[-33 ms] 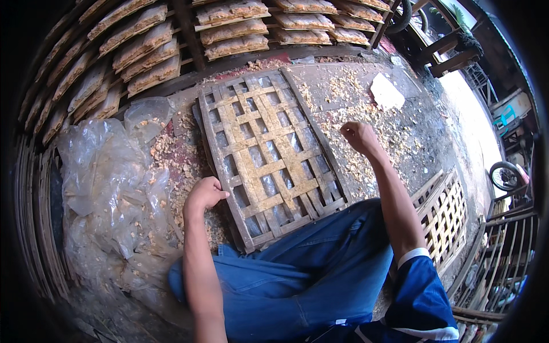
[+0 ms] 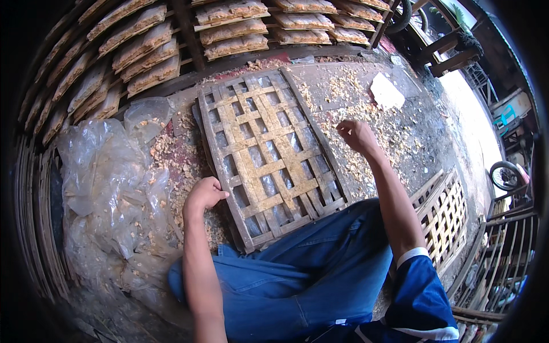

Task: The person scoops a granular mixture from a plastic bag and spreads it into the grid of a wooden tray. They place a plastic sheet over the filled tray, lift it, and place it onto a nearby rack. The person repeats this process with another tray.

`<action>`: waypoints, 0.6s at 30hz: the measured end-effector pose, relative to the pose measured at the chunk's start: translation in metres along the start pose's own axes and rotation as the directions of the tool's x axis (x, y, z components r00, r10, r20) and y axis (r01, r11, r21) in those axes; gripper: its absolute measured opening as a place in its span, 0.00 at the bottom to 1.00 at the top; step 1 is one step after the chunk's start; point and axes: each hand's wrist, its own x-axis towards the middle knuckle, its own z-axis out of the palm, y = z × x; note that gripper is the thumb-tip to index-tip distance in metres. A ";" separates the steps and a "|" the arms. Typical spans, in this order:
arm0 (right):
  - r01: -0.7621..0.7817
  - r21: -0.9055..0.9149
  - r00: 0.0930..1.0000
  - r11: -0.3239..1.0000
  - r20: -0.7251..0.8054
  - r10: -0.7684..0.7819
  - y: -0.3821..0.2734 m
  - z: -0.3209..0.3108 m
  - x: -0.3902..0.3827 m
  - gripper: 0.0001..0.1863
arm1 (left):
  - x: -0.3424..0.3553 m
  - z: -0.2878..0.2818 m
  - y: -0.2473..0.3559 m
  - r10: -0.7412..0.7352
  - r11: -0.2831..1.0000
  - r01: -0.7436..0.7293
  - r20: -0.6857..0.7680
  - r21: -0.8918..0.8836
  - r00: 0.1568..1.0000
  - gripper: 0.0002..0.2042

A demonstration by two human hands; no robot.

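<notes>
A woven bamboo tray (image 2: 273, 170) in a worn wooden frame lies in front of my knees, its open lattice of flat strips facing up. Pale clear sheeting shows through the gaps. My left hand (image 2: 206, 196) is closed at the tray's left side, thumb on the frame's edge; its other fingertips are hidden. Beyond the right side of the tray, my right hand (image 2: 358, 136) hovers over scattered crumbs with fingers loosely bent and a small gap at the fingertips. Nothing shows in it.
Crumpled clear plastic sheeting (image 2: 108, 188) covers the floor at left. Racks of filled trays (image 2: 231, 31) stand at the back. Another lattice tray (image 2: 443, 217) lies at right. A white flat piece (image 2: 388, 92) rests among yellowish crumbs (image 2: 343, 86) at far right.
My right hand has shifted slightly left toward the tray, and its fingers have loosened a little. My left hand and the tray stay in place.
</notes>
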 end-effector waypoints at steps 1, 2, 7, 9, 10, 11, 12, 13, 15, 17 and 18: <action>0.130 -0.011 0.991 0.991 -0.017 -0.131 -0.005 0.002 0.001 0.09 | 0.000 0.001 -0.001 0.021 1.000 -0.021 -0.005 -0.002 1.000 0.13; 0.156 0.030 0.986 0.987 0.053 -0.157 -0.010 0.006 0.001 0.09 | 0.001 0.003 -0.002 0.042 0.999 -0.042 -0.010 -0.004 0.999 0.13; 0.265 -0.052 0.942 0.963 0.228 -0.246 -0.023 0.025 0.002 0.12 | 0.002 0.002 0.007 0.053 0.998 -0.052 -0.026 0.046 0.998 0.13; 0.249 -0.057 0.935 0.967 0.276 -0.225 -0.029 0.027 0.008 0.12 | 0.002 0.001 0.008 0.038 0.998 -0.037 -0.027 0.045 0.999 0.13; 0.218 -0.037 0.931 0.975 0.308 -0.196 -0.032 0.026 0.009 0.11 | 0.002 0.001 0.006 0.047 0.998 -0.046 -0.028 0.042 0.999 0.13; 0.233 -0.026 0.926 0.972 0.310 -0.213 -0.034 0.027 0.012 0.11 | 0.002 0.000 0.004 0.055 0.998 -0.054 -0.029 0.039 0.998 0.13; 0.246 -0.020 0.923 0.969 0.310 -0.228 -0.032 0.026 0.015 0.11 | 0.002 0.001 0.006 0.069 0.997 -0.068 -0.029 0.034 0.997 0.13; 0.259 -0.013 0.919 0.966 0.311 -0.243 -0.030 0.026 0.016 0.11 | 0.003 0.001 0.008 0.057 0.998 -0.056 -0.021 0.037 0.998 0.13; 0.253 -0.043 0.926 0.967 0.299 -0.229 -0.031 0.029 0.014 0.10 | 0.002 -0.001 0.011 0.033 0.998 -0.033 -0.009 0.048 0.999 0.13; 0.248 -0.070 0.934 0.966 0.284 -0.219 -0.035 0.031 0.011 0.10 | 0.002 0.000 0.008 0.025 0.998 -0.024 -0.020 0.052 0.999 0.14; 0.297 -0.077 0.932 0.952 0.241 -0.271 -0.031 0.031 0.011 0.08 | 0.003 0.000 0.007 0.027 0.998 -0.026 -0.028 0.052 0.999 0.14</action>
